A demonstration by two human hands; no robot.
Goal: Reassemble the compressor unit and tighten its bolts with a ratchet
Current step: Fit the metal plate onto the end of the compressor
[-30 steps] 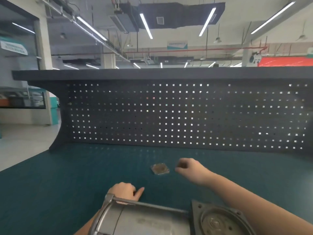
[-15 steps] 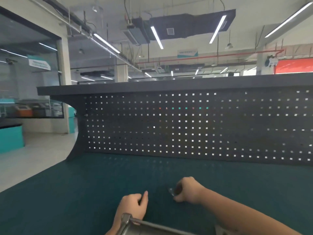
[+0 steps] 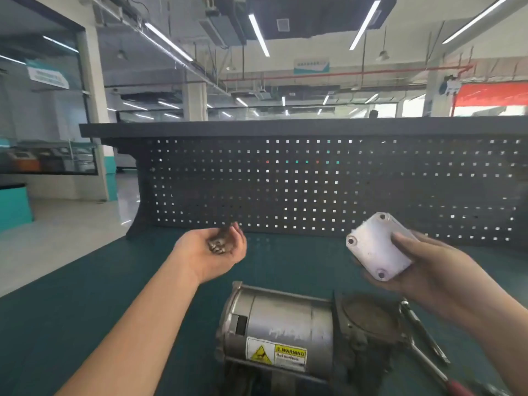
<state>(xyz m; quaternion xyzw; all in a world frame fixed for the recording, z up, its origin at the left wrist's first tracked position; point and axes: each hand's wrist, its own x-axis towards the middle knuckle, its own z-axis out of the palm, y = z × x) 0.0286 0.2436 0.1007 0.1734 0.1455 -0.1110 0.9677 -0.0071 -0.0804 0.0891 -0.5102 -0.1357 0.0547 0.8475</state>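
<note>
My left hand is turned palm up and cupped, its fingers curled loosely around a small cluster of bolts so none can roll off; I judge I hold them this way to have them ready once the cover is seated. My right hand grips the pale square cover plate by its near right edge, fingers wrapped behind it and thumb across the front, with the plate tilted so its flat face and corner holes look toward me. That leaves the holes clear for lining up.

The compressor unit lies on its side on the green surface, near me and between my two arms, its yellow warning label facing up at me. Its open round end points right, just below the plate, which is likely where the plate belongs. The ratchet lies on the surface just right of that end, its red grip running off the near edge of view, within easy reach of my right hand for tightening later. Both hands are held above the surface, well apart, in front of the dark pegboard at the far side.
</note>
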